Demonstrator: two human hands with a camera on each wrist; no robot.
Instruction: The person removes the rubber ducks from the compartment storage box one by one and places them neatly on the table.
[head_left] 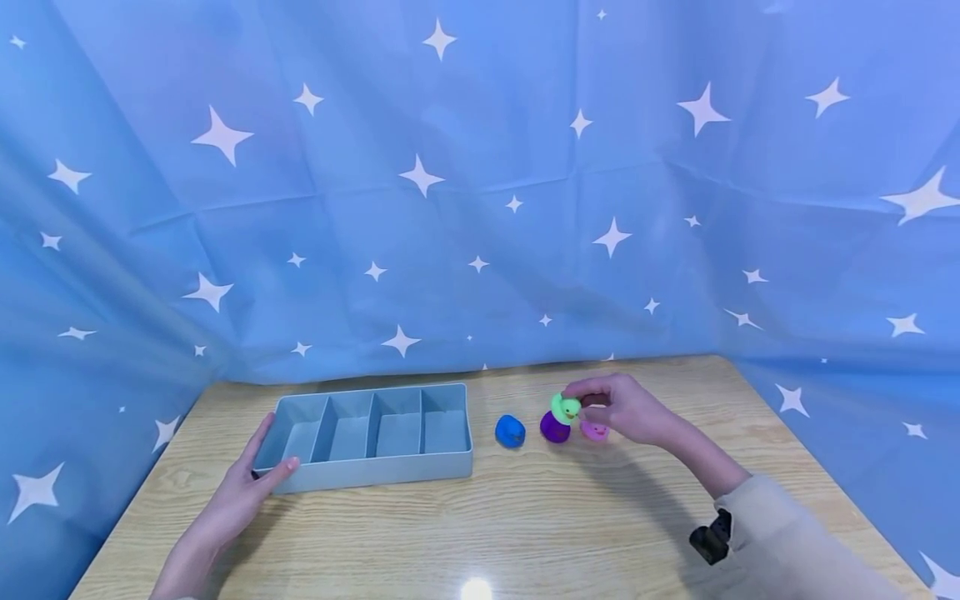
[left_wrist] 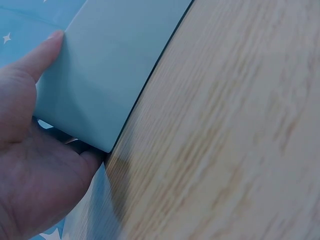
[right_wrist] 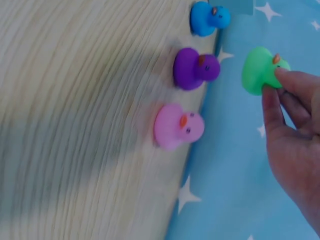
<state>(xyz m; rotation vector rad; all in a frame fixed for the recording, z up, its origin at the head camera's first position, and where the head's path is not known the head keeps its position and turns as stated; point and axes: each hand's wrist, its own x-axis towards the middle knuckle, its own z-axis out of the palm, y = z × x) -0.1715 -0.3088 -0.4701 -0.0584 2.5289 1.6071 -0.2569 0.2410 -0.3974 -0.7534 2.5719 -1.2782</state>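
Observation:
My right hand pinches a green rubber duck between thumb and fingertips, holding it up off the table. In the right wrist view a purple rubber duck, a pink rubber duck and a blue rubber duck stand in a row on the table. The head view shows the green duck in front of part of the purple one, and the hand covers part of the pink one. My left hand grips the left end of a grey-blue divided tray, its thumb against the front wall.
The tray's several compartments, parted by thin dividers, hold nothing. It lies on a wood-grain table, left of the ducks. A blue curtain with white stars hangs behind the table's far edge and along both sides.

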